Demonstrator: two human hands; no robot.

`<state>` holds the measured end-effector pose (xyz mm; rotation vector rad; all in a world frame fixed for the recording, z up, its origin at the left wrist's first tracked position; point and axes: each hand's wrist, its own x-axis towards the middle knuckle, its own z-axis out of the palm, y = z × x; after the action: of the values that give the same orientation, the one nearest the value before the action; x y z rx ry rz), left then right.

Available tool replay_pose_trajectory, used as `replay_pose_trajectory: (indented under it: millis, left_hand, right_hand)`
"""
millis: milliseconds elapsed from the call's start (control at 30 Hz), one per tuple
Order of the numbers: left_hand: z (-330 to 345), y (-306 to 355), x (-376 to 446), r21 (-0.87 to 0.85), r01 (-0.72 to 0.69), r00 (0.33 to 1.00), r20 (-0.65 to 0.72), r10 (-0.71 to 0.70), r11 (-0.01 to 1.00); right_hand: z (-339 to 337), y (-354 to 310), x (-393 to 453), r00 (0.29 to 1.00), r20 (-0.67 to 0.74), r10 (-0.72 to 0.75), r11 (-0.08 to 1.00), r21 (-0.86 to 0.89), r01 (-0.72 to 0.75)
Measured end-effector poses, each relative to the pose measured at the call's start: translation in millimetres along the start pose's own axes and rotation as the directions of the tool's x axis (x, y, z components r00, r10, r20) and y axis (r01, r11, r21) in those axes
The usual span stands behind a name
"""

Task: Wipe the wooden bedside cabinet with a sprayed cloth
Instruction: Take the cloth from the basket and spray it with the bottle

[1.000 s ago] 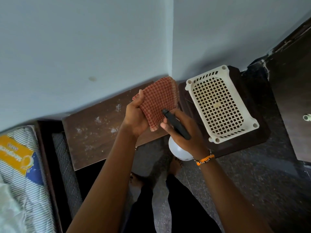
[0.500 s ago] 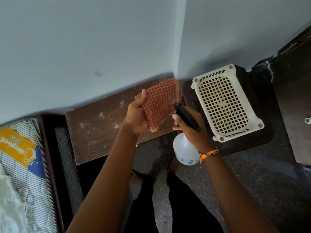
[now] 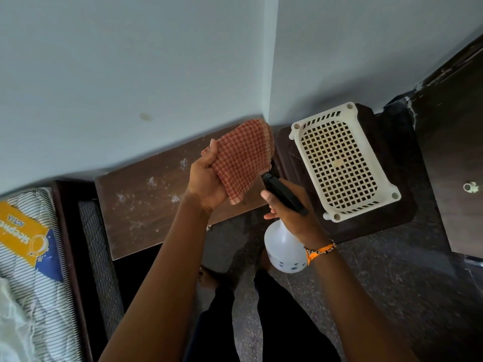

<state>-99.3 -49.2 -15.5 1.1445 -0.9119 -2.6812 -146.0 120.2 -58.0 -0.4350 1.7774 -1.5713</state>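
My left hand (image 3: 206,178) holds up a red checked cloth (image 3: 243,158) over the wooden bedside cabinet (image 3: 146,205), whose brown top carries white dusty smears. My right hand (image 3: 292,218) grips a white spray bottle (image 3: 283,249) by its black trigger head (image 3: 283,193). The nozzle points at the cloth from just below and right of it. The cabinet sits against the wall, in the corner.
A white perforated plastic basket (image 3: 339,163) lies on a dark stool (image 3: 386,220) right of the cabinet. A striped mattress (image 3: 28,257) and bed frame lie at left. A dark wooden door (image 3: 457,152) is at far right. My feet stand on speckled floor below.
The spray bottle has dropped slightly lower and moved right, showing more of its white body. The cloth stays held up in my left hand. The view shifted a little.
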Motion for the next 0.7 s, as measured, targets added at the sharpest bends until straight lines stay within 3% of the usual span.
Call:
replay_pose_trajectory:
  millis: [100,200,300,400,533,700]
  left_hand:
    - [2,-5,1,-0.003,0.016,1.000,-0.023,-0.016,1.000]
    - [8,-13,1,0.004,0.033,0.999,-0.021,-0.033,0.999]
    - [15,-23,-1,0.008,0.106,0.993,0.046,-0.106,0.994]
    - [17,-34,1,0.035,0.160,0.986,0.034,-0.161,0.986]
    - [17,-46,5,0.018,0.177,0.984,-0.031,-0.176,0.984]
    - [13,-52,14,0.057,0.221,0.975,-0.032,-0.219,0.974]
  right_hand:
    - [-18,-8,3,0.995,-0.098,0.005,0.999,0.055,0.001]
    - [-45,-24,10,0.967,-0.242,-0.073,0.994,0.062,0.091]
    - [-68,-37,28,0.907,-0.388,-0.167,0.985,-0.037,0.166]
    - [-86,-38,54,0.797,-0.536,-0.278,0.954,-0.254,0.162]
    - [-104,-20,88,0.743,-0.555,-0.373,0.902,-0.404,0.151]
    - [-130,12,117,0.787,-0.518,-0.335,0.900,-0.422,0.105]
